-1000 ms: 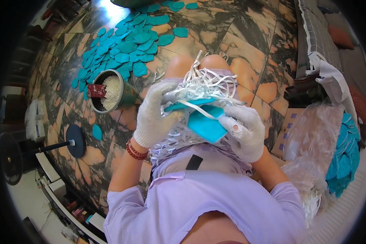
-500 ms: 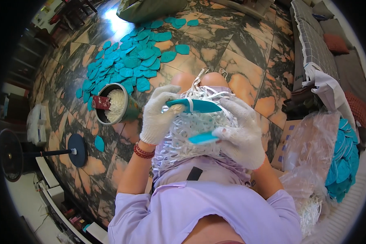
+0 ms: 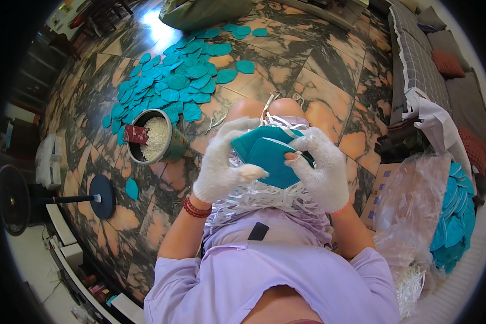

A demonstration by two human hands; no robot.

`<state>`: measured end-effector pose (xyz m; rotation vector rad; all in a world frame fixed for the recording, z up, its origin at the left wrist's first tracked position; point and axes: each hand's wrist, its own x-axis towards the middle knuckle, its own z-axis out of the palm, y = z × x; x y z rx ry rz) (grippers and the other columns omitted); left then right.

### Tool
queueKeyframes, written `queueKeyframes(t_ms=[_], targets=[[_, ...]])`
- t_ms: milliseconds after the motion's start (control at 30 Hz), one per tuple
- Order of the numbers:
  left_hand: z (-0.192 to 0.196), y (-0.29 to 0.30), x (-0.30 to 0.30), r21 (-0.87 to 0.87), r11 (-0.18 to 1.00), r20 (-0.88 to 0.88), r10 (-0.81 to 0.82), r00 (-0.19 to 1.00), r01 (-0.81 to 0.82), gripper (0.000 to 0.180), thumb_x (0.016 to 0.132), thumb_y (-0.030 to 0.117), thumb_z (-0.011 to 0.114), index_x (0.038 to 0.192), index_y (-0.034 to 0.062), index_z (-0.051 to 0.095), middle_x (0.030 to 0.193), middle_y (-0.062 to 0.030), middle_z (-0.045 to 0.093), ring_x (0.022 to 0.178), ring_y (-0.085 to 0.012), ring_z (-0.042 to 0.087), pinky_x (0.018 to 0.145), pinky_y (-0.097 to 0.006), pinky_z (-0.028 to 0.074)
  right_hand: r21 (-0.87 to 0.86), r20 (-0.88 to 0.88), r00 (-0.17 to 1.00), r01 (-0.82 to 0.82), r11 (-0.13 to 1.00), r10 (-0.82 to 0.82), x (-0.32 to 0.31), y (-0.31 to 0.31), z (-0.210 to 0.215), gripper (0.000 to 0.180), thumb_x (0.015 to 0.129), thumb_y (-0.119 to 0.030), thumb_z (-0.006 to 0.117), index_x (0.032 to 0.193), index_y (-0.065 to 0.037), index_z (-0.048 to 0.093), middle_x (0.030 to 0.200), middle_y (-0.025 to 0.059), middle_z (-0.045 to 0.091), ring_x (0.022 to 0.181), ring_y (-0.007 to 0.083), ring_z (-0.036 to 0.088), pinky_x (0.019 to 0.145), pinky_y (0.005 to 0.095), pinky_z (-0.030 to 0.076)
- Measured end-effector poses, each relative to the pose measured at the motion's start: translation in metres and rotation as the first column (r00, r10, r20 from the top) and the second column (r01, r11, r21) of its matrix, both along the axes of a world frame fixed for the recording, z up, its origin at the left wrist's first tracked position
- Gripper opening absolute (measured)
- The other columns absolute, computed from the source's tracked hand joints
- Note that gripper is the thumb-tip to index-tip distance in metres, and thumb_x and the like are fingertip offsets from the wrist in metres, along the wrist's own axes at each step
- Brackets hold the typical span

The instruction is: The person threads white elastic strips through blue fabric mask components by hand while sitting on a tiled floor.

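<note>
One teal folded fabric mask piece [image 3: 270,156] sits over my lap, pinched between left hand [image 3: 221,164] and right hand [image 3: 321,167], both closed on it. A second ago it was flatter, lower; now raised. White elastic strips [image 3: 254,197] beneath, teal pile [image 3: 173,86] on floor.

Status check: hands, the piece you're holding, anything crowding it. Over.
Left hand and right hand, both gloved, shut on teal mask. White straps heaped in lap beneath. Nothing blocking.
</note>
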<state>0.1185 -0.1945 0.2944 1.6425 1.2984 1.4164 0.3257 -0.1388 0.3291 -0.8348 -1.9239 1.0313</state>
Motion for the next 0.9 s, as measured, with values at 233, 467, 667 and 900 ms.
queueKeyframes(t_ms=[233,467,667,900], targets=[[0.007,-0.003,0.006,-0.184,0.983,0.317,0.062,0.946,-0.003,0.030,0.089,0.017,0.065,0.110,-0.0041,0.066,0.123,-0.0086,0.055,0.104,-0.0161,0.058,0.086,-0.029,0.048,-0.122,0.060,0.998,-0.022,0.992,0.030,0.001,-0.003,-0.019,0.012,0.077,-0.006,0.073,0.084,-0.001,0.064,0.084,0.0115,0.059,0.077,0.0256,0.060,0.069,0.0353,0.048],[0.006,0.001,-0.001,-0.108,0.993,0.049,0.052,0.997,-0.047,0.027,0.092,0.020,0.062,0.104,-0.0034,0.066,0.105,-0.0053,0.061,0.093,-0.0132,0.058,0.080,-0.027,0.047,0.063,0.110,0.993,-0.041,0.997,0.034,0.003,-0.001,-0.014,0.020,0.066,-0.005,0.078,0.085,-0.003,0.071,0.115,0.0144,0.061,0.108,0.0297,0.056,0.092,0.0386,0.045],[-0.004,-0.004,-0.008,-0.161,0.948,0.424,0.318,0.848,-0.275,0.030,0.101,0.031,0.053,0.109,0.0039,0.061,0.098,0.0025,0.059,0.087,-0.0044,0.050,0.077,-0.021,0.042,-0.061,-0.189,0.937,-0.309,0.949,0.293,0.026,0.009,-0.019,0.021,0.068,-0.011,0.079,0.089,-0.008,0.074,0.137,0.0176,0.051,0.123,0.0295,0.047,0.102,0.0408,0.037],[-0.050,0.005,0.029,-0.248,0.965,0.822,0.254,0.509,-0.081,0.035,0.104,0.034,0.041,0.122,0.0080,0.054,0.110,-0.0009,0.058,0.103,-0.0123,0.054,0.088,-0.029,0.045,-0.656,-0.497,0.721,0.052,0.753,-0.483,-0.014,-0.007,-0.023,0.017,0.086,-0.008,0.062,0.099,0.003,0.065,0.086,0.0006,0.060,0.082,0.0099,0.054,0.077,0.0242,0.043]])
